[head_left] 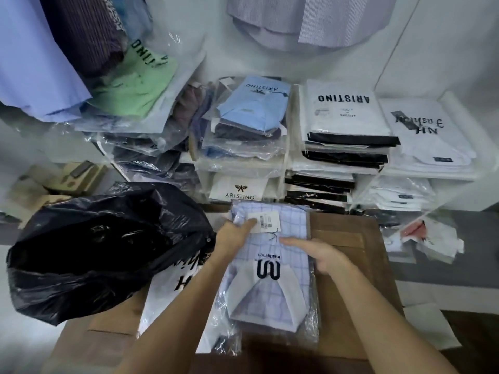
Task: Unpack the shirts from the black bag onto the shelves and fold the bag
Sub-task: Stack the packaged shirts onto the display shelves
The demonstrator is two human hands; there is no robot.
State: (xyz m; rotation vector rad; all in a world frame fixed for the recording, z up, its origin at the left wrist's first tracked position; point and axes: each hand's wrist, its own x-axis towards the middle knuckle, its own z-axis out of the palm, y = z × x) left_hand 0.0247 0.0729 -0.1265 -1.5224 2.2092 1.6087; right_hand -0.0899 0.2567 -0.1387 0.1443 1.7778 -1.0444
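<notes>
A light blue checked shirt point(286, 238) in clear plastic wrap lies in the middle of a brown wooden surface point(348, 238), on top of other packed shirts. My left hand point(235, 236) rests on its far left part, fingers reaching to the paper tag. My right hand point(321, 255) lies on its right side with the fingers stretched flat. The black bag point(102, 247) sits crumpled and bulging to the left, its mouth facing the shirts. A white packed shirt point(172, 290) with black letters pokes out beside the bag.
White shelves point(270, 168) behind the surface hold stacks of packed shirts: blue ones point(253, 106) in the middle, white and black ones point(343, 122) to the right. Shirts hang above at the left point(40, 55). Loose packets point(429, 238) lie on the floor at right.
</notes>
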